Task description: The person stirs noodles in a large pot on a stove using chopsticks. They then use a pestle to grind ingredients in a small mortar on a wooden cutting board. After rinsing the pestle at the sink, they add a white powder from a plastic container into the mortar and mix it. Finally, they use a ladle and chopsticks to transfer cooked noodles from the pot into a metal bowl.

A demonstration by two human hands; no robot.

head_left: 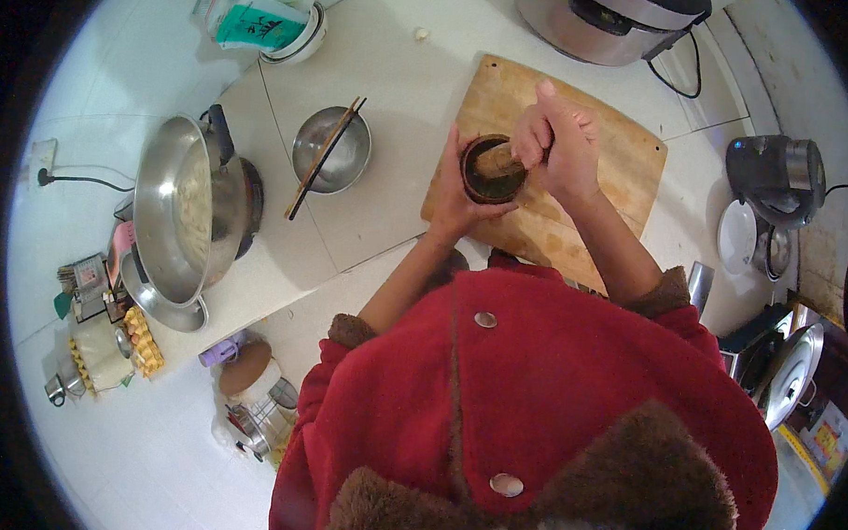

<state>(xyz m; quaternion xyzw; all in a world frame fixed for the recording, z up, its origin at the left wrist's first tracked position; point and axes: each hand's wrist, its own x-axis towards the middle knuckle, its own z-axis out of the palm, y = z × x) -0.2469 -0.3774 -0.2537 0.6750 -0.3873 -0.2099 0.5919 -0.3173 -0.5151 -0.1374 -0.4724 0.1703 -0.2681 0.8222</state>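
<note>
A dark brown mortar stands on the near left part of a wooden cutting board. My left hand is wrapped around the mortar's left and near side. Above its right rim, my right hand is closed on a brown pestle, whose thick end is down inside the mortar. What lies under the pestle is too dark to tell. Left of the board, a pair of chopsticks rests across a steel bowl.
A large steel pan with pale contents stands at the left on a cooker. An electric cooker is behind the board. A black appliance and a white plate are at the right. Stacked bowls holding packets stand at the back left.
</note>
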